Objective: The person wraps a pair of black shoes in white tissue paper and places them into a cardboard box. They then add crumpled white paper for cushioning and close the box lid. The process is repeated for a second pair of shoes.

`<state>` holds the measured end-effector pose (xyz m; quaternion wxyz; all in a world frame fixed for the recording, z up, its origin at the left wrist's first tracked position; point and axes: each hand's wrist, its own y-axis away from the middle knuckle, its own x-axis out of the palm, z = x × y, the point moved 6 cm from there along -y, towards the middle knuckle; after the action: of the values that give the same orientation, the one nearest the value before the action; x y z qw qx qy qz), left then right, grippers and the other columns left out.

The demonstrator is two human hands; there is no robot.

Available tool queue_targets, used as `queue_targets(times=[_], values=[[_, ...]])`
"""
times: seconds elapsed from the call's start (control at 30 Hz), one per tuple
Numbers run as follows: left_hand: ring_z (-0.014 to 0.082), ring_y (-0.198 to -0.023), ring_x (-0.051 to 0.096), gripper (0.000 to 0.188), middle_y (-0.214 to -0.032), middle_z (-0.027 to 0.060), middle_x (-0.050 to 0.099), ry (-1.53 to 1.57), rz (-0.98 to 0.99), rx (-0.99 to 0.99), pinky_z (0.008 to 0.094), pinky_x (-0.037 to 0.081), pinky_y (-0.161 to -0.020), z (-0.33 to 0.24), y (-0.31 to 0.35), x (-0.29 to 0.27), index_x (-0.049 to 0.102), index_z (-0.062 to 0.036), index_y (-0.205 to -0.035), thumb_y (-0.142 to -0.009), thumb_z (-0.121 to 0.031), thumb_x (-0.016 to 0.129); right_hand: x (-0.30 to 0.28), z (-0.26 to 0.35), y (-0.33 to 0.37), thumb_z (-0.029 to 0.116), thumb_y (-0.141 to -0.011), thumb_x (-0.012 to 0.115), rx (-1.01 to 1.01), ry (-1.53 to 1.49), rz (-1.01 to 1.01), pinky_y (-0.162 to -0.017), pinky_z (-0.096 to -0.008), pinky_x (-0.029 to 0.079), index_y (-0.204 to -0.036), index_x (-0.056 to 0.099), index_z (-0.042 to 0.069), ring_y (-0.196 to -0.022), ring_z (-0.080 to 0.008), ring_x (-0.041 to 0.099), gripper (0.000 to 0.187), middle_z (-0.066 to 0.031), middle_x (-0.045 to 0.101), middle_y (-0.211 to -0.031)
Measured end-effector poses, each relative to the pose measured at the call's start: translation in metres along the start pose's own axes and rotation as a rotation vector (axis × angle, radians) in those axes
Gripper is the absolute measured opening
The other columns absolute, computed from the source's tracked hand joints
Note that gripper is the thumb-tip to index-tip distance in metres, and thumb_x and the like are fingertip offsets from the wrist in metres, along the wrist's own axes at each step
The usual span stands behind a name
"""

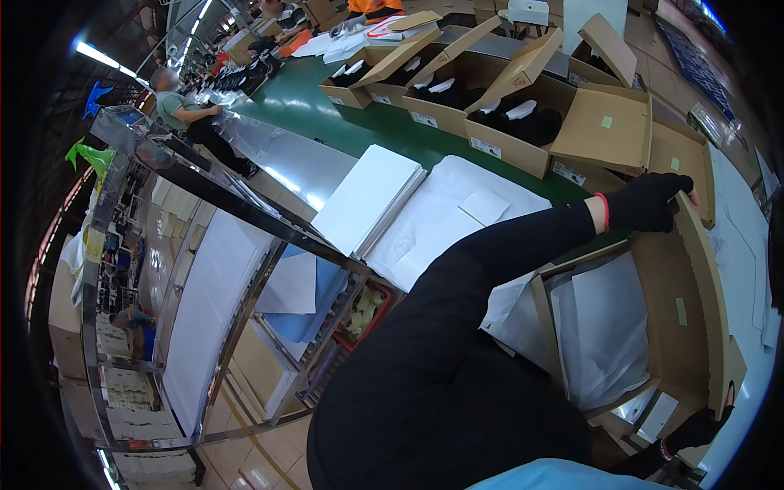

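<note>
An open brown cardboard box [545, 335] with white tissue paper [604, 327] inside sits close to my body at the right. Its lid [690, 269] stands raised along the box's right side, a small green sticker on the inner face. My left hand [649, 204], in a black glove with bare fingertips, is closed round the lid's far corner. A red string circles that wrist. At the lower right, my right hand [701, 426], also black-gloved, is at the lid's near corner with its fingers bent against the edge; part of it is hidden.
Open shoe boxes [510, 147] with black shoes line the green table [327, 122]. White sheets [371, 196] are stacked beside tissue paper [449, 216] left of my arm. A metal-framed rack [220, 327] stands left. A person [184, 110] stands across the table.
</note>
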<state>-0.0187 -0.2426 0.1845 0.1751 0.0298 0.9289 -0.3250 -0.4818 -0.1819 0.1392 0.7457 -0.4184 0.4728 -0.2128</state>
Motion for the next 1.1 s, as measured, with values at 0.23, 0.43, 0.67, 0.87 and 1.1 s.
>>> queue_targets(times=[0.23, 0.43, 0.67, 0.87, 1.1], values=[[0.0164, -0.089, 0.063, 0.053, -0.103, 0.0054, 0.065, 0.180, 0.157, -0.191, 0.0289, 0.049, -0.080, -0.006, 0.010, -0.018, 0.062, -0.0115, -0.111, -0.065, -0.027, 0.085, 0.002, 0.057, -0.008, -0.012, -0.077, 0.034, -0.015, -0.077, 0.039, -0.101, -0.0364, 0.043, -0.126, 0.056, -0.004, -0.114, -0.0264, 0.057, 0.054, -0.0152, 0.060, -0.125], [0.0177, -0.083, 0.064, 0.040, -0.098, 0.0056, 0.064, -0.015, 0.024, 0.060, 0.0285, 0.049, -0.076, -0.009, 0.009, -0.021, 0.067, -0.0141, -0.107, -0.069, -0.023, 0.081, 0.009, 0.065, -0.012, -0.013, -0.078, 0.034, -0.103, -0.179, 0.086, -0.102, -0.0351, 0.042, -0.127, 0.055, -0.004, -0.118, -0.0253, 0.054, 0.055, -0.0157, 0.058, -0.127], [0.0197, -0.080, 0.065, 0.040, -0.093, 0.0051, 0.062, -0.407, 0.013, 0.224, 0.0303, 0.050, -0.070, -0.004, 0.019, -0.026, 0.068, -0.0225, -0.113, -0.073, -0.024, 0.075, 0.008, 0.097, -0.035, -0.001, -0.089, 0.046, 0.128, -0.298, 0.543, -0.099, -0.0327, 0.043, -0.140, 0.045, 0.007, -0.121, -0.0218, 0.052, 0.051, -0.0123, 0.050, -0.138], [0.0213, -0.079, 0.064, 0.039, -0.097, 0.0036, 0.060, -0.385, 0.067, 0.319, 0.0306, 0.050, -0.068, -0.026, 0.015, -0.025, 0.064, -0.0159, -0.110, -0.073, -0.024, 0.074, 0.015, 0.071, -0.037, -0.001, -0.092, 0.047, 0.121, -0.077, 0.452, -0.093, -0.0290, 0.047, -0.137, 0.049, 0.011, -0.114, -0.0200, 0.058, 0.047, -0.0092, 0.057, -0.131], [0.0223, -0.080, 0.064, 0.049, -0.105, 0.0073, 0.057, -0.400, -0.390, 0.260, 0.0319, 0.050, -0.069, -0.029, 0.040, -0.024, 0.054, -0.0100, -0.111, -0.071, -0.022, 0.079, 0.012, 0.073, -0.023, -0.002, -0.092, 0.047, 0.041, -0.084, 0.442, -0.093, -0.0305, 0.047, -0.135, 0.051, 0.008, -0.113, -0.0212, 0.058, 0.044, -0.0101, 0.057, -0.132]])
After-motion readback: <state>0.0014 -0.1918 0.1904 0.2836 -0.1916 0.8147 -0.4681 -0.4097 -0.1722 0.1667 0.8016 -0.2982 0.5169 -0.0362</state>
